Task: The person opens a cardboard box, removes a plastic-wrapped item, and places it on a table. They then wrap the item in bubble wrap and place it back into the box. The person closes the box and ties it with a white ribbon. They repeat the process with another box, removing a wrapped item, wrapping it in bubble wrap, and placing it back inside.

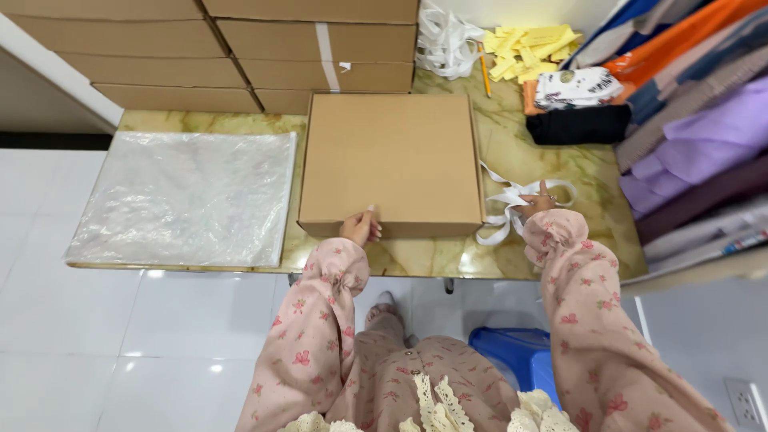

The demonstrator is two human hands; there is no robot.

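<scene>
left hand point(361, 227): ours, fingers curled over the near edge of the box point(392, 160), pressing it, likely to keep it from sliding.
right hand point(538, 202): fingers closed, pinching the white ribbon point(512, 210), just right of the box.
box: closed, flat, brown, directly ahead of our left hand on the tabletop point(552, 160).
plastic sheets point(188, 196): well left of the left hand.
fabric stack point(696, 128): beyond and right of the right hand, within reach, we judge.
yellow slips point(528, 48): far beyond.

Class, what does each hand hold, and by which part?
Left hand grips the cardboard box at its near edge; right hand holds the white ribbon mid-loop.
</scene>
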